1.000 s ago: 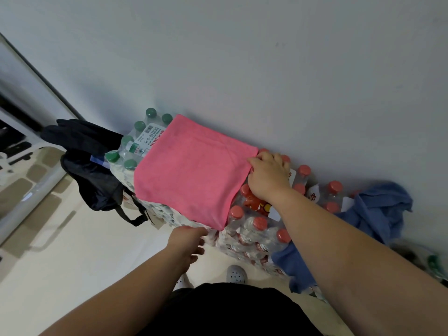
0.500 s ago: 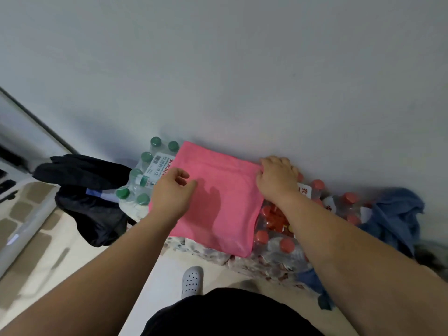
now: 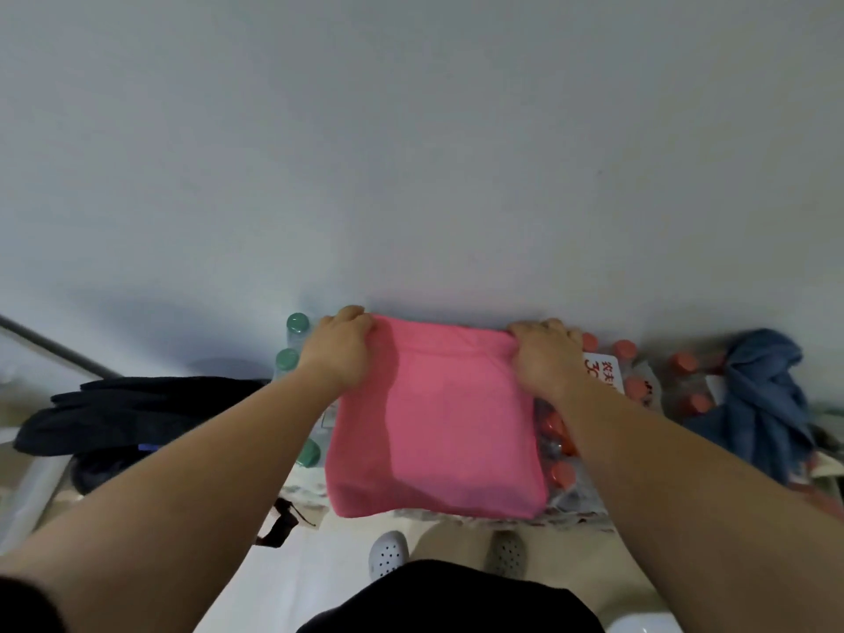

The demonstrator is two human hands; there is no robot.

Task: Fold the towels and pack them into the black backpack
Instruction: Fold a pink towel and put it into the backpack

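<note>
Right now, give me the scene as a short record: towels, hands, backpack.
pink towel: folded, flat on the bottle packs
left hand: grips its far left corner
right hand: grips its far right corner
blue towel: crumpled, at the right
black backpack: left of the packs, away from both hands

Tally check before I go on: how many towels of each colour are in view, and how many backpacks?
pink towel: 1
blue towel: 1
black backpack: 1
Total: 3
</note>
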